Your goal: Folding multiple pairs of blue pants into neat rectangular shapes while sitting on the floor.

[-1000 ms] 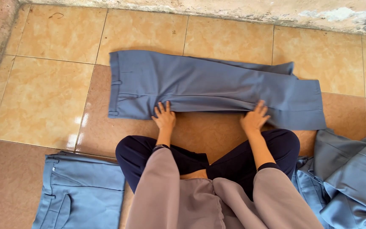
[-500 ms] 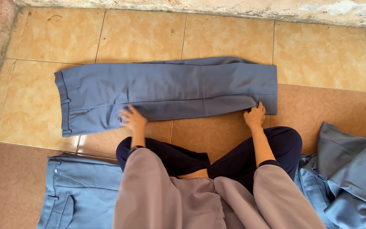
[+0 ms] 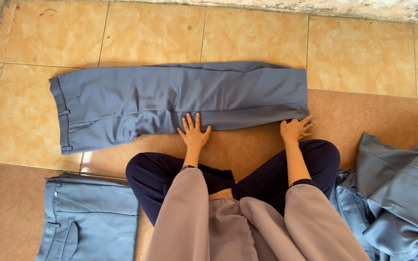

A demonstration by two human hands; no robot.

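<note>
A pair of blue-grey trousers [image 3: 180, 99] lies flat on the tiled floor, folded leg on leg, waistband to the left and hems to the right. My left hand [image 3: 193, 131] rests flat with fingers spread on the trousers' near edge, about the middle. My right hand [image 3: 295, 128] touches the near right corner at the hems, fingers apart. I sit cross-legged in dark trousers and long grey sleeves.
Folded light-blue trousers [image 3: 90, 217] lie at my lower left. A heap of blue-grey garments [image 3: 402, 193] sits at my right. The floor is beige and brown tile [image 3: 364, 53], with a rough wall base [image 3: 315, 7] along the far edge.
The view and the trousers have shifted. My left hand has slid right along the near edge toward the middle. My right hand stays at the hem corner.
</note>
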